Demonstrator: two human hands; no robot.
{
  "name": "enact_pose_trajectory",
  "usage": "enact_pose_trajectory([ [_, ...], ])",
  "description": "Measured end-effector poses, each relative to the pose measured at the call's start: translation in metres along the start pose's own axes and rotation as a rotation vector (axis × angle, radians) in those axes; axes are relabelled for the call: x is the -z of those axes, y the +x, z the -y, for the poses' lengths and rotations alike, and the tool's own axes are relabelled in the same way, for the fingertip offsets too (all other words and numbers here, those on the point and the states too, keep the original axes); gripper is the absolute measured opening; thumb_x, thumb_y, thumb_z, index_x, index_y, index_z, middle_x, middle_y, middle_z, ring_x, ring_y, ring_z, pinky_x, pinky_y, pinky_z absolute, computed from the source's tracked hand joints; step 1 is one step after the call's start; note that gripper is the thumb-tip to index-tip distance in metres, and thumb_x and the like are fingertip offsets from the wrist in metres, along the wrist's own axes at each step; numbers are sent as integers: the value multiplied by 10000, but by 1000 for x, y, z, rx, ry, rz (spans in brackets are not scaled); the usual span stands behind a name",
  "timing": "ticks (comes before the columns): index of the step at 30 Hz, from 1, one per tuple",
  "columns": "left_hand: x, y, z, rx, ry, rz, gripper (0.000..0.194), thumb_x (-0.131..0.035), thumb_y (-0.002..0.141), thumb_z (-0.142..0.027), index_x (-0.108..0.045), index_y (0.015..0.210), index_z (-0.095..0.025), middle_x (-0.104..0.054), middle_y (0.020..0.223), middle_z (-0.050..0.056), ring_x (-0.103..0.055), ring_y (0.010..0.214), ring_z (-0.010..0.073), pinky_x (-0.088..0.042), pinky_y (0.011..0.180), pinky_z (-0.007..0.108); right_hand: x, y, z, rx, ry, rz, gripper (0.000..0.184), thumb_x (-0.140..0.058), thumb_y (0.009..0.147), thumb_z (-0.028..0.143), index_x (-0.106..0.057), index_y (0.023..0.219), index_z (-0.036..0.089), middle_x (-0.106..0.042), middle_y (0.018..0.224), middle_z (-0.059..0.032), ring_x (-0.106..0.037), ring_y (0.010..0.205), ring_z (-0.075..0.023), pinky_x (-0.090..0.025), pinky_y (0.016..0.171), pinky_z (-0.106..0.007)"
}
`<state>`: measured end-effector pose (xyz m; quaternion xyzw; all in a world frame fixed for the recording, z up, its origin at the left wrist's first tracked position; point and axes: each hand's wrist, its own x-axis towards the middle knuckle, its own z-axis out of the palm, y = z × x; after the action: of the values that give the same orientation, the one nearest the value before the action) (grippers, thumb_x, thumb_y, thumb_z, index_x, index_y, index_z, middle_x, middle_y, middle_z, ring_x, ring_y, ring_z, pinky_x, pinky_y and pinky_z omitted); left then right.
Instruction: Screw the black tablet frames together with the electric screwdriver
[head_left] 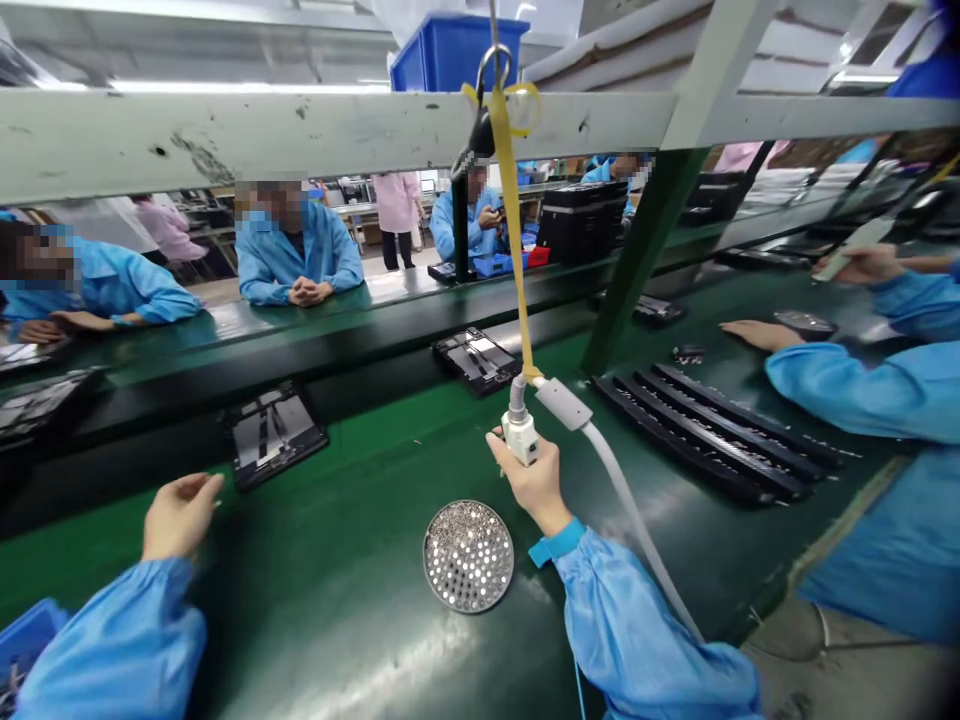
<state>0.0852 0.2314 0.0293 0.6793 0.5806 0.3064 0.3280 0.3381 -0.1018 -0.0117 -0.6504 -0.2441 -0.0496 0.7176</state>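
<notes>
My right hand point(541, 487) grips an electric screwdriver point(520, 436), its cord end up, under a yellow strap point(513, 230). The screwdriver's lower end is hidden by the hand. My left hand point(178, 515) hovers over the green bench point(330, 620), thumb and fingers pinched together. Whatever may be between those fingertips is too small to name. Between my hands lies a round metal tray point(469, 606) with rows of holes and small screws. Just beyond my left hand is an opened tablet-like device point(276, 432); a second such device point(478, 360) lies farther back, beyond the screwdriver.
Several curved black strips point(705, 430) lie to the right, near a co-worker's sleeve point(862, 390). A green post point(637, 260) and white beam point(315, 145) cross ahead. The thick grey cable point(619, 480) runs past my right forearm. A blue bin point(30, 640) stands at lower left.
</notes>
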Motion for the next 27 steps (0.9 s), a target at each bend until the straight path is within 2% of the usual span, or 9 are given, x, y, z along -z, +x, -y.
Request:
enact_pose_trajectory([
  [3,4,-29,47,-41,-31,11,210,-637,726,-411,-583,856,-256,-649,696,-73,-628,674,145,-498,662,216,1,-1,-2,-10,-16,22,380,-752,740,506,-686,784,135,-537,514,21,-486,445,-118,-419,440,-240],
  [5,3,-45,75,-124,41,30,259,-613,729,-534,-600,829,-296,-639,678,-84,-606,670,156,-470,680,239,2,-1,-4,-18,-35,26,380,-757,738,500,-687,798,131,-556,543,12,-488,456,-115,-430,445,-241],
  [8,2,-58,98,-165,84,70,289,-564,748,-610,-611,764,-325,-632,654,-100,-591,687,164,-432,709,250,2,-2,-6,-34,-60,13,395,-749,744,505,-684,834,126,-590,588,-5,-495,457,-114,-447,440,-246],
  [11,2,-60,97,-156,170,159,322,-556,680,-648,-632,742,-342,-650,687,-118,-582,649,164,-415,682,250,1,-3,-7,-48,-87,-11,417,-749,742,511,-683,873,120,-610,604,-14,-520,447,-127,-479,441,-265],
  [14,4,-61,87,-167,245,253,359,-531,653,-668,-639,738,-336,-604,607,-100,-534,571,160,-392,617,241,-1,-4,-6,-44,-115,-52,445,-759,720,514,-685,897,112,-665,694,-53,-586,487,-159,-539,497,-309],
  [17,6,-66,79,-200,264,267,378,-485,690,-663,-640,752,-325,-575,570,-80,-512,560,161,-379,599,231,-3,-5,-4,-20,-140,-96,444,-763,710,504,-690,899,108,-708,815,-108,-677,654,-218,-585,634,-355],
  [20,6,-69,78,-189,288,296,408,-456,652,-666,-647,729,-313,-583,569,-50,-519,563,178,-375,571,239,-3,-5,-3,6,-168,-117,409,-775,704,470,-706,882,108,-719,867,-134,-692,791,-245,-576,724,-361],
  [25,0,-62,87,-245,314,301,413,-430,696,-656,-649,737,-308,-585,582,-35,-524,557,176,-375,558,243,-2,-4,-3,14,-209,-128,410,-763,710,458,-724,922,110,-716,903,-139,-674,768,-233,-545,645,-324],
  [27,-2,-61,90,-293,326,254,391,-401,726,-598,-639,728,-287,-575,575,-24,-520,551,161,-365,560,236,-3,-6,-1,-2,-208,-125,411,-766,699,465,-725,897,108,-714,894,-142,-673,770,-241,-538,637,-322],
])
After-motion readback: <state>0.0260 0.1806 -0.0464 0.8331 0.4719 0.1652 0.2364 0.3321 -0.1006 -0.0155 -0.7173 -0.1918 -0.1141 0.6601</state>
